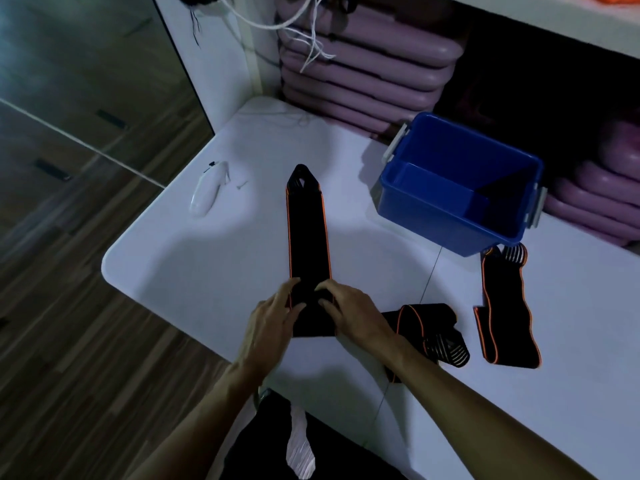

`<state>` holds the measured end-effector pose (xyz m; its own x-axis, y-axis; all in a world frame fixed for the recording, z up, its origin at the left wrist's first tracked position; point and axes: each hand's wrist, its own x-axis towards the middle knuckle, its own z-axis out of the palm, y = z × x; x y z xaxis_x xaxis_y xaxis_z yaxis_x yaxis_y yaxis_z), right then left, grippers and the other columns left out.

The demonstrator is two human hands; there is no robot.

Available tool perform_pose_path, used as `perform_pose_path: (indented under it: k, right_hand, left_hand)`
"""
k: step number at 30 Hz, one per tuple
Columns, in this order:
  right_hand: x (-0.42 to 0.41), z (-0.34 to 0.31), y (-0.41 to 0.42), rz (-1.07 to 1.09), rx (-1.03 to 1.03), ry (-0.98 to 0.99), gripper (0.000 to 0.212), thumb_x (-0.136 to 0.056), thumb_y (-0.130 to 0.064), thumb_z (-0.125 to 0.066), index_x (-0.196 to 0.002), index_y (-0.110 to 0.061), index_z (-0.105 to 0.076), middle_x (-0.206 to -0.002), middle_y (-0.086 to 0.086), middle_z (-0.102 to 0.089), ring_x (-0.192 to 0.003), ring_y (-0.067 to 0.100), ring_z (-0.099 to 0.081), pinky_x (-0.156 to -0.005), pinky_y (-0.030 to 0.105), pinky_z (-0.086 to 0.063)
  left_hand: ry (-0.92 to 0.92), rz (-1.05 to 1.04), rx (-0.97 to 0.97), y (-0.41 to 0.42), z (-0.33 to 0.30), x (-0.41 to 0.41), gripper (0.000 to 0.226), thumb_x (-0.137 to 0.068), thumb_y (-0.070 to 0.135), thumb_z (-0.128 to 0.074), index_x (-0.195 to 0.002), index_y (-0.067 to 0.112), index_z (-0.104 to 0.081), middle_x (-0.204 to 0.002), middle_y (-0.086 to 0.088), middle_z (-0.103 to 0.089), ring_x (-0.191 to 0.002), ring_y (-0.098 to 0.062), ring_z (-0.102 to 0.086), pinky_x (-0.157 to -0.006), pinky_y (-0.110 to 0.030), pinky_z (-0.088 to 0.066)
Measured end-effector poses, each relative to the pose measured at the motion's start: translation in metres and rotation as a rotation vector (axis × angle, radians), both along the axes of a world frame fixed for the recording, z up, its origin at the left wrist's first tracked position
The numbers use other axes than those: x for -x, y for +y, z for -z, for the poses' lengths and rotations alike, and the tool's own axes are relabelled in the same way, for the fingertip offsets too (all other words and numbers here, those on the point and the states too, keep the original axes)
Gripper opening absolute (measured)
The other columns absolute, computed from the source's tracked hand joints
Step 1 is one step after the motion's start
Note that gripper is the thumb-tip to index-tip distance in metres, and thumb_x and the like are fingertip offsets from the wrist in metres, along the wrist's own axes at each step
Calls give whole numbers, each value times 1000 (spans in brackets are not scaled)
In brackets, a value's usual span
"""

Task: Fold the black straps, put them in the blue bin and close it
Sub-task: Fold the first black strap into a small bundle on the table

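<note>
A long black strap with orange edges (307,230) lies stretched away from me on the white table (194,258). My left hand (273,317) and my right hand (349,311) both grip its near end, which is turned over on itself. A second black strap (429,323) lies crumpled just right of my right hand. A third strap (507,317) lies further right, in front of the blue bin (433,216). The bin stands open and looks empty, with grey latches on its sides. I see no lid.
A white handheld device (207,188) lies at the table's left side. Stacked purple mats (363,64) fill the shelf behind the table and bin. White cords (311,32) hang at the back. Wooden floor lies to the left.
</note>
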<state>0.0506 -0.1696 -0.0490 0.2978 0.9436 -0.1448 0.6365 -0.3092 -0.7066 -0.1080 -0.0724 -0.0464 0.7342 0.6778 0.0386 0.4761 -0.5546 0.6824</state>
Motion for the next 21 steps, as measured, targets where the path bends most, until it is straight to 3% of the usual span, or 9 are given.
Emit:
perform_pose_path:
  k: [3,5,7,10,12,15,18,21]
  right_hand:
    - [9,9,-7,51,-3,12,23,-101,-27,-48,-124,-27,-47,-108,2,-54,-92,19,-57,-80,38,-50]
    - [11,11,-10,49,-52,-34,26,-101,-27,-49,-124,-19,-55,-116,4,-48,-97,22,-55,-83,36,-51]
    - [7,12,-15,-33,-82,-224,39,-99,-37,-51,-130,-14,-58,-136,9,-44,-111,28,-49,-88,36,-48]
    - [-1,14,-25,-256,-11,-422,72,-90,-62,-49,-143,-12,-46,-148,9,-39,-122,29,-42,-91,42,-44]
    - [-4,15,-27,-318,15,-464,78,-86,-57,-58,-145,-10,-41,-146,8,-44,-121,28,-44,-88,42,-47]
    - [-4,19,-22,-299,-101,-507,55,-89,-35,-62,-135,-5,-54,-133,12,-58,-110,28,-54,-78,40,-51]
    - [-4,19,-15,-279,-184,-506,35,-96,-25,-51,-121,-5,-65,-117,11,-68,-97,26,-60,-72,37,-52]
    - [-5,7,-4,-188,-186,-348,32,-99,-26,-42,-110,-8,-66,-100,9,-71,-84,26,-62,-68,38,-53]
  left_hand:
    - [-6,-14,27,-2,4,-4,26,-95,21,-52,-118,9,-55,-121,-2,-52,-91,-24,-64,-70,-21,-51]
    - [21,37,-46,0,8,0,27,-96,26,-47,-111,9,-60,-128,-3,-49,-107,-26,-58,-81,-24,-52]
    - [105,187,-288,4,17,11,35,-93,37,-49,-111,11,-64,-137,-9,-47,-122,-26,-48,-96,-34,-45]
    - [238,385,-357,9,23,27,61,-87,52,-53,-130,9,-54,-139,-10,-50,-131,-23,-42,-105,-33,-33]
    - [267,429,-394,9,25,30,63,-87,47,-52,-133,5,-51,-136,-12,-54,-126,-23,-48,-102,-33,-41]
    - [180,397,-443,11,23,21,43,-88,28,-50,-118,1,-63,-118,-14,-66,-107,-26,-64,-89,-34,-53]
    - [125,307,-335,11,11,10,28,-87,21,-47,-100,5,-66,-98,-9,-71,-87,-25,-68,-80,-27,-45]
    - [82,186,-164,12,-6,1,16,-88,23,-41,-89,10,-50,-75,-5,-65,-62,-22,-58,-59,-26,-36]
